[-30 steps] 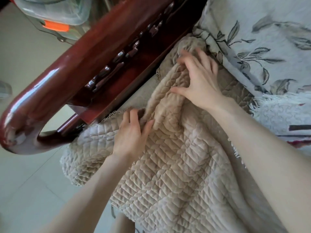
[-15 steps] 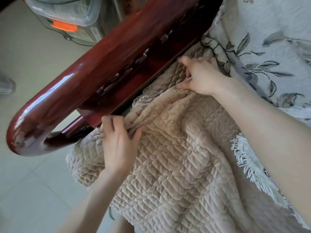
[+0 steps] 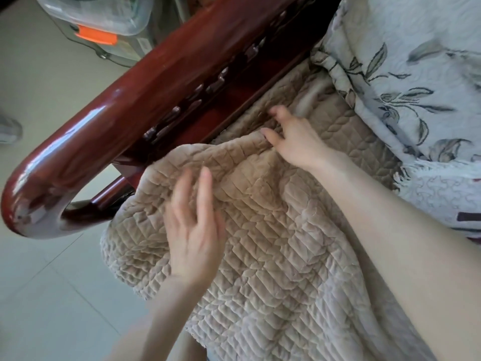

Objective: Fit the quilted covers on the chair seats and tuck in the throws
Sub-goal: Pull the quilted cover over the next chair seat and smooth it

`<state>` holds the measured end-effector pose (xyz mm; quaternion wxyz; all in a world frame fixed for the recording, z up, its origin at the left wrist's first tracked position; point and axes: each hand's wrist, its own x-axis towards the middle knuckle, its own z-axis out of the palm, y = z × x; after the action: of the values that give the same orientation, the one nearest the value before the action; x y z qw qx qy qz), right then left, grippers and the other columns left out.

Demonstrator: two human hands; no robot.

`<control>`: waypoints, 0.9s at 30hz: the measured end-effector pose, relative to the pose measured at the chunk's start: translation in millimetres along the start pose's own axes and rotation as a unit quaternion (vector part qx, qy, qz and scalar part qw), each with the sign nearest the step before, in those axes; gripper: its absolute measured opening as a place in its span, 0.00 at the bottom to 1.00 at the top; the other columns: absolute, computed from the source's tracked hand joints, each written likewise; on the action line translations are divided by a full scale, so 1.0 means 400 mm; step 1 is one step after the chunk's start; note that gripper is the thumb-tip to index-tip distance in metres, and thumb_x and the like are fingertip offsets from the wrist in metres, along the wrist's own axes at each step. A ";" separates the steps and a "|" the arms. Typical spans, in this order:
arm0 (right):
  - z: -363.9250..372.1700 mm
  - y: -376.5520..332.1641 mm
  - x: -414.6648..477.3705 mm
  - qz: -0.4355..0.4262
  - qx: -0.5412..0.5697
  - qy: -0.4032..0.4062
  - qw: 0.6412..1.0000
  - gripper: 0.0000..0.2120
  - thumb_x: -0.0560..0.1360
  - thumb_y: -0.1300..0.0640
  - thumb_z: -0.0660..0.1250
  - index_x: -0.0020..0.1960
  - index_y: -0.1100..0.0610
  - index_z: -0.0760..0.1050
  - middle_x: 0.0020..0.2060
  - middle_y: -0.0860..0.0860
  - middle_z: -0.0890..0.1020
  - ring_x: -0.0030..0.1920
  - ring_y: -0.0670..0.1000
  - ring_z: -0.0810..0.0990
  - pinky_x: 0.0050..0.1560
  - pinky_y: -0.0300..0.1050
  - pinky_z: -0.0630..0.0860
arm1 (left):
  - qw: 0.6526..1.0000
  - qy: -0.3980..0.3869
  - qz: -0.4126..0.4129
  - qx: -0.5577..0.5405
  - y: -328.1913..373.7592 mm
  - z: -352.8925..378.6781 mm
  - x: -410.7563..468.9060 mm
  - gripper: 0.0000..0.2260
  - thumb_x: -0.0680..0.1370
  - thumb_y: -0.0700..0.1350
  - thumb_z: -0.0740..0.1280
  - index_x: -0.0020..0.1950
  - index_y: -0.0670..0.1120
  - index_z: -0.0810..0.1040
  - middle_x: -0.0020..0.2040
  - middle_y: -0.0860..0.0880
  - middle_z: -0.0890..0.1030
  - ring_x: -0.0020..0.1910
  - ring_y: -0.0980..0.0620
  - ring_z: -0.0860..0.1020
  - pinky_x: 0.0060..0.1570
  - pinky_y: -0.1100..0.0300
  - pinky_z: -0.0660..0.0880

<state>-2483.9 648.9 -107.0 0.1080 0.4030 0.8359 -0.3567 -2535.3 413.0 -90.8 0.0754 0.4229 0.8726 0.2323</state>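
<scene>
The quilted cover (image 3: 273, 256) is on the chair seat but, by my reading, only partly fitted. It is spread over most of the seat, yet a loose ridge is bunched up along the wooden armrest (image 3: 130, 113). The edge there stands proud of the rail and has not been pushed down beside it. Its left end droops past the seat front toward the tiled floor (image 3: 39, 295), rumpled and not smoothed.

The floral throw (image 3: 403, 74) lies at the far right over the back of the seat. Its lower border overlaps the cover and its white fringe (image 3: 406, 175) hangs free, so tucking it in seems not yet done. No other chairs are in view.

As far as it shows, the cover's long axis runs parallel to the armrest, from far right to near left. Its near side runs out of frame, so I cannot confirm its full length. The plush quilted face is up.

The right hand (image 3: 294, 142) is at the far end of the ridge, just beside the rail. Its fingers (image 3: 279, 113) are curled and its thumb is laid against the fold, apparently pinching it. The left hand (image 3: 194, 238) is blurred, with straight, spread fingers over the near left part of the cover, gripping nothing.
</scene>
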 end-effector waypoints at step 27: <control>-0.060 0.093 0.095 -0.031 -0.270 -0.090 0.958 0.28 0.82 0.40 0.39 0.79 0.49 0.49 0.78 0.43 0.50 0.78 0.45 0.40 0.74 0.57 0.35 | 0.981 -0.175 0.052 0.059 0.059 0.115 0.155 0.23 0.83 0.52 0.53 0.75 0.41 0.64 0.76 0.40 0.61 0.77 0.44 0.56 0.72 0.47 0.52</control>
<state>-2478.1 703.6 -126.2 0.2768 0.2986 0.9000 -0.1558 -2542.8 489.2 -116.1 0.1900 0.5053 0.8351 0.1058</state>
